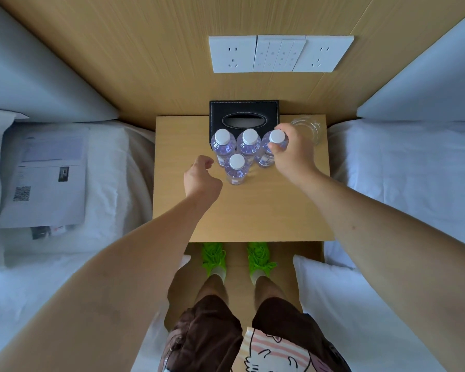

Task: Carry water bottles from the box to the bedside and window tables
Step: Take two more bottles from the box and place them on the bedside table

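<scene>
Four water bottles [236, 167] on bedside table [266, 210]; right hand [290, 149] grips one.

A hotel twin room: a bedside table [253, 210] between two white beds [113, 170], a wall switch panel [279, 53] above.

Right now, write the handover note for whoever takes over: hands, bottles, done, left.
Right hand: grip closed around the rightmost bottle, standing on the bedside table.
Left hand: loosely curled, holding nothing, beside the front bottle.
Bottles: four upright, clustered in front of the tissue box; glass to the right.
Done: four bottles at the bedside.
Left: release the rightmost one; window table and supply box are out of view.
</scene>
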`<move>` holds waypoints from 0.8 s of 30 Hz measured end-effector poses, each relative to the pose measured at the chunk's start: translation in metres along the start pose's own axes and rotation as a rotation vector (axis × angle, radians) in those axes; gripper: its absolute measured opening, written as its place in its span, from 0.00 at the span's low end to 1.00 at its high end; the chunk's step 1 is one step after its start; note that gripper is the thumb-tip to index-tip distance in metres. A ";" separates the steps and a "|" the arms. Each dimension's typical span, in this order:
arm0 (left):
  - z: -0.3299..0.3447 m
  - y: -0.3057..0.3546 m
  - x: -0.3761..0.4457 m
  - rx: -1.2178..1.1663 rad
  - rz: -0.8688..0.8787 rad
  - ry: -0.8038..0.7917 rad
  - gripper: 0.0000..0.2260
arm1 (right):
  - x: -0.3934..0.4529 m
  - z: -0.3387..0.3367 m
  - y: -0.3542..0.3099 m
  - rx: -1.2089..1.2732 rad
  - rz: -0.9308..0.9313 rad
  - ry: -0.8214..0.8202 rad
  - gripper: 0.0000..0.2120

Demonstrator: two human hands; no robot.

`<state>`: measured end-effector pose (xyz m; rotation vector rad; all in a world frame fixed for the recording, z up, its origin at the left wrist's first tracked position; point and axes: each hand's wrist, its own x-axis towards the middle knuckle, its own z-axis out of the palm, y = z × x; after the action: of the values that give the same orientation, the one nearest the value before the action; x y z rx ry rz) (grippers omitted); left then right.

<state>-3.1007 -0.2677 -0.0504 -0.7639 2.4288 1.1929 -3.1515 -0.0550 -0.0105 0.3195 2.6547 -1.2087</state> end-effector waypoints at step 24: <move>-0.129 0.288 -0.071 0.402 0.884 -0.010 0.24 | -0.066 -0.194 -0.153 -0.185 -0.016 0.284 0.25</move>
<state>-3.2224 -0.2027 0.2422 0.4921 2.9331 0.8566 -3.1498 -0.0126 0.2418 0.4703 2.9888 -0.9749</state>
